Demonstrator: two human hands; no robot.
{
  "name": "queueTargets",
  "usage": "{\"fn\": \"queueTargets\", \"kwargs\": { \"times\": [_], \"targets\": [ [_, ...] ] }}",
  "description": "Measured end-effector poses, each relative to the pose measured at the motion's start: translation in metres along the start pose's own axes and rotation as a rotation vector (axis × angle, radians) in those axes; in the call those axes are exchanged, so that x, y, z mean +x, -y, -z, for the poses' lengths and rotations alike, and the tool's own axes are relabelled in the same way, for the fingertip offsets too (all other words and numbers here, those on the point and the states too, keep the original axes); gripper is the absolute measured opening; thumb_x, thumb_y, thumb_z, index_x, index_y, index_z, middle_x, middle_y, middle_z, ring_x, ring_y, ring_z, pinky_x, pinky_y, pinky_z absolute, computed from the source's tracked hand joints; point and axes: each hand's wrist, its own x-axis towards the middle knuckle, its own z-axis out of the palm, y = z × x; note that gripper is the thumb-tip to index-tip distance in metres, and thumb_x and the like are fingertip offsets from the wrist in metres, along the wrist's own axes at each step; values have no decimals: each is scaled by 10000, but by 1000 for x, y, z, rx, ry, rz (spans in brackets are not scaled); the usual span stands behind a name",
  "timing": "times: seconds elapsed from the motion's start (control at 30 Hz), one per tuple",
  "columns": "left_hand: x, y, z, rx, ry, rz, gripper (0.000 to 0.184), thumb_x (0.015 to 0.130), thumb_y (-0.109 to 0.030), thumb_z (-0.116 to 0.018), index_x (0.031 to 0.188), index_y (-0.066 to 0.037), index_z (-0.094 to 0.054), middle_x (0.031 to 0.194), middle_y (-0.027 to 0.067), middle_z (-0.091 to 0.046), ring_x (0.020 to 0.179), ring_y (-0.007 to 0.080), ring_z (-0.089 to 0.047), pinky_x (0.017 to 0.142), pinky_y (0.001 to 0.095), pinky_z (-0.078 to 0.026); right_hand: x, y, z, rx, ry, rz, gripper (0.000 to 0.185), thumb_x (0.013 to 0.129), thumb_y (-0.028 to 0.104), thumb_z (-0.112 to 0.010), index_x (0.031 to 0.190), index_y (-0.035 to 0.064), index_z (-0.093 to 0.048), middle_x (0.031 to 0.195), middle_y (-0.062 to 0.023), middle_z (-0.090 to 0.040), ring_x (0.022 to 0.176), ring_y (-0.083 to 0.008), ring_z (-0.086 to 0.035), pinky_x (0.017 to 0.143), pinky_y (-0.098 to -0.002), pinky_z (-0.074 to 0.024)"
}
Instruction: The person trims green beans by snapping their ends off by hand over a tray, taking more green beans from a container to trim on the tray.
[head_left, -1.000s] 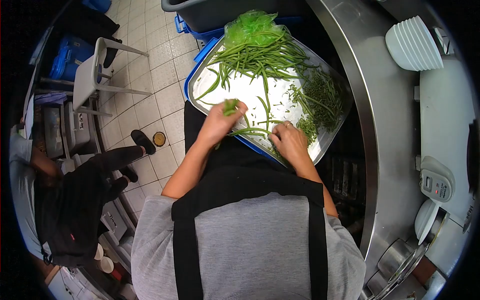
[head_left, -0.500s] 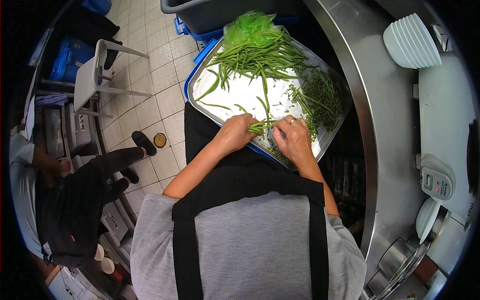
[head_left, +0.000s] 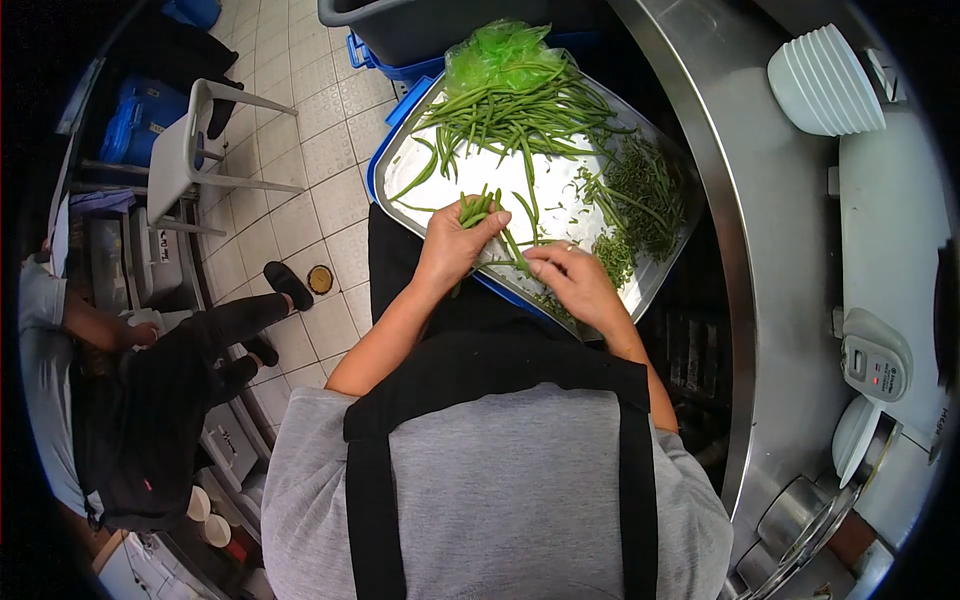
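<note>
My left hand is closed around a small bunch of green beans, their tips sticking out above the fingers. From that bunch one bean slants down to my right hand, whose thumb and fingers are pinched at its lower end. Both hands are over the near side of a metal tray. A large heap of whole green beans lies at the tray's far side, against a green plastic bag. Along the right side is a pile of small trimmed bean ends.
A steel counter curves along the right, bearing stacked white bowls and a rice cooker. To the left are a chair and a co-worker in dark trousers. A grey bin stands beyond the tray.
My left hand has moved up and left and turned, with the beans now pointing upward. My right hand has shifted slightly down. The co-worker's hand now has something whitish at it.
</note>
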Motion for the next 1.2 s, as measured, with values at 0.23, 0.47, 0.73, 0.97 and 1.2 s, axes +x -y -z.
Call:
{"fn": "queueTargets", "kwargs": {
  "times": [0.23,0.47,0.73,0.97,1.2],
  "targets": [
    [-5,-6,2,-49,-83,-18,151,840,-158,-712,841,-24,-643,662,-66,-533,584,23,-413,527,200,-345,2,-2,0,-71,-34,-9,188,888,154,-548,920,20,-676,828,-105,-648,706,-213,-607,669,-296,-466],
    [-19,-9,-9,-19,-46,-339,130,845,-121,-692,860,3,-656,755,-26,-516,612,32,-413,523,195,-325,17,-16,-8,856,-280,-227,151,873,107,-514,796,17,-608,661,-5,-535,529,-63,-433,498,-207,-335],
    [-16,-6,2,-334,-107,-201,149,916,-171,-603,874,-29,-584,795,14,-554,567,33,-427,493,176,-335,18,-3,-27,-270,-439,183,78,827,87,-551,781,34,-584,713,-98,-565,585,-263,-559,575,-356,-462],
    [-2,-10,31,-309,-164,-139,163,909,-192,-603,847,-67,-519,704,13,-550,522,52,-438,453,198,-329,7,-15,-30,-597,-251,221,51,772,89,-638,800,53,-614,799,-102,-587,724,-303,-600,671,-400,-457],
    [-4,19,16,442,141,-64,200,813,-184,-689,938,-29,-672,810,149,-661,683,214,-622,684,341,-481,1,-21,-26,-600,-202,250,112,753,83,-663,859,66,-632,837,-89,-586,753,-268,-598,684,-379,-435]
  ]
}}
